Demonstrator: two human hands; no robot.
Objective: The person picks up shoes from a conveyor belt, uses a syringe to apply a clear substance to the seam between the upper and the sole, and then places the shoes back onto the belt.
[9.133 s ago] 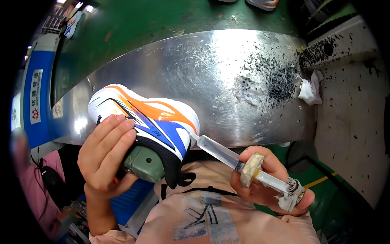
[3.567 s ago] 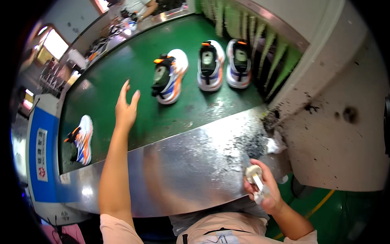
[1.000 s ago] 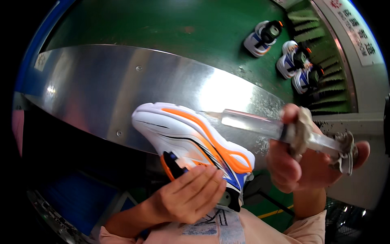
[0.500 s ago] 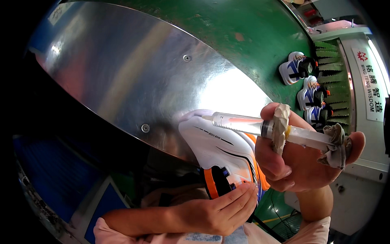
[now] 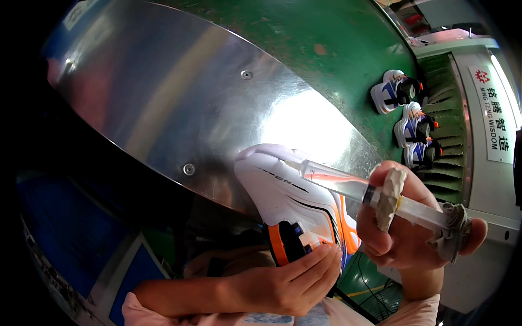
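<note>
My left hand (image 5: 302, 282) grips a white, orange and black sports shoe (image 5: 266, 185) near its opening, fingers wrapped over the edge. The shoe is tilted, its sole side up along the metal tabletop and its heel or toe end to the left; I cannot tell which. In my right hand (image 5: 408, 233) is a clear syringe (image 5: 337, 182) with lumpy grey-beige wrapping round its finger flange and plunger end. My thumb presses near the plunger end and the fingers hold the flange. The syringe's tip meets or nearly meets the upper edge of the shoe.
A shiny metal tabletop (image 5: 163, 98) with round screws runs off to the upper left. Beyond it lies a green conveyor-like surface (image 5: 304, 32) carrying several similar shoes (image 5: 394, 91). They stand before a pale machine with a green strip curtain (image 5: 448, 125). Cables (image 5: 380, 299) lie below right.
My right hand and the syringe have shifted right and down, the syringe now slanting more steeply. The shoe has moved slightly left, while my left hand keeps its hold.
</note>
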